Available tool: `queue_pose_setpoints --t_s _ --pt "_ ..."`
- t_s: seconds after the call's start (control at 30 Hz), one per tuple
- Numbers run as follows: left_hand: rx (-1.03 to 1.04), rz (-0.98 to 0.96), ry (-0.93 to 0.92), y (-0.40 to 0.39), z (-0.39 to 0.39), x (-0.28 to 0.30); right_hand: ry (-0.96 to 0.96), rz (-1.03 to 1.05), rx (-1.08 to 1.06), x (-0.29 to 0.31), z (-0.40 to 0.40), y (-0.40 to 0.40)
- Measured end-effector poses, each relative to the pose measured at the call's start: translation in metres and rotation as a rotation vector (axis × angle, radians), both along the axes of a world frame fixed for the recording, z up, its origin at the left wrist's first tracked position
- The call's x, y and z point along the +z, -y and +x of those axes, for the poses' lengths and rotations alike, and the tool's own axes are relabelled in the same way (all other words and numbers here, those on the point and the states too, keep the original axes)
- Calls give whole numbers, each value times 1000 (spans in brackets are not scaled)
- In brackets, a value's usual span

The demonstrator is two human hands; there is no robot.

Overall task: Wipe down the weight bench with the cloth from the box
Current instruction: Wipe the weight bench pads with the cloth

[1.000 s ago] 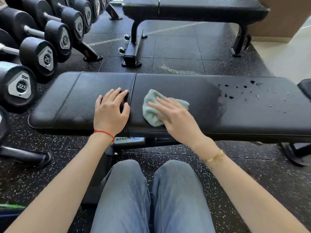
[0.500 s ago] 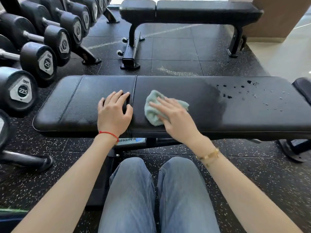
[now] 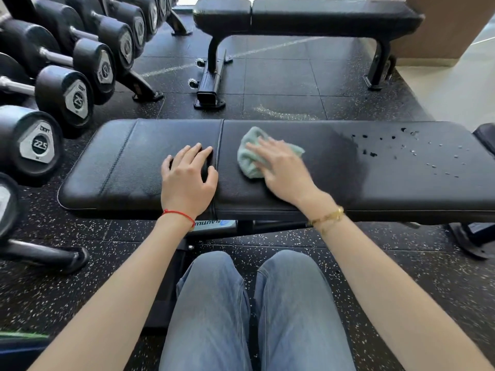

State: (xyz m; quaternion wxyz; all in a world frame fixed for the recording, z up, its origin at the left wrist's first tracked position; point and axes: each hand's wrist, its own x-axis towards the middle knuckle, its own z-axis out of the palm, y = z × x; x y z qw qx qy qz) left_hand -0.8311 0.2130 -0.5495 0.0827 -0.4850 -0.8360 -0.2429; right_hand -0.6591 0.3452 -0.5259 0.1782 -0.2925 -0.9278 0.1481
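Under the right hand (image 3: 281, 170), a crumpled pale green cloth (image 3: 249, 156) is pressed flat against the black padded top of the weight bench (image 3: 388, 188). That hand is spread open, palm down, with the fingers laid over the cloth rather than curled around it; part of the cloth shows beyond the fingertips and to the hand's left. A thin gold bracelet (image 3: 328, 218) is worn at that wrist. Just to the left of the cloth, across a stitched seam in the padding, the left hand (image 3: 187, 178) is rested palm down on the bench, fingers loosely spread and nothing held; a red string (image 3: 179, 214) is tied around its wrist. To the right of the right hand, a darker damp-looking patch is seen on the padding, and further right small droplets (image 3: 417, 152) are scattered over the surface. Below both hands, two knees in blue jeans (image 3: 254, 303) are seen near the bench's front edge. Far to the left of the left hand, black dumbbells (image 3: 64, 95) are lined up on a rack. Beyond the hands, a second bench (image 3: 308, 17) is set on the dark speckled floor (image 3: 281, 84).
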Motion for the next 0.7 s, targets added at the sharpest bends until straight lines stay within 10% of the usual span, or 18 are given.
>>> queue_pose_setpoints --t_s 0.17,0.4,0.7 --pt "-16 5 -8 1 -1 0 -10 -15 127 3 70 22" --pt "-9 21 -13 0 1 1 2 -10 -331 13 72 -72" --pt "-50 -29 4 1 0 2 -4 17 8 5 68 21"
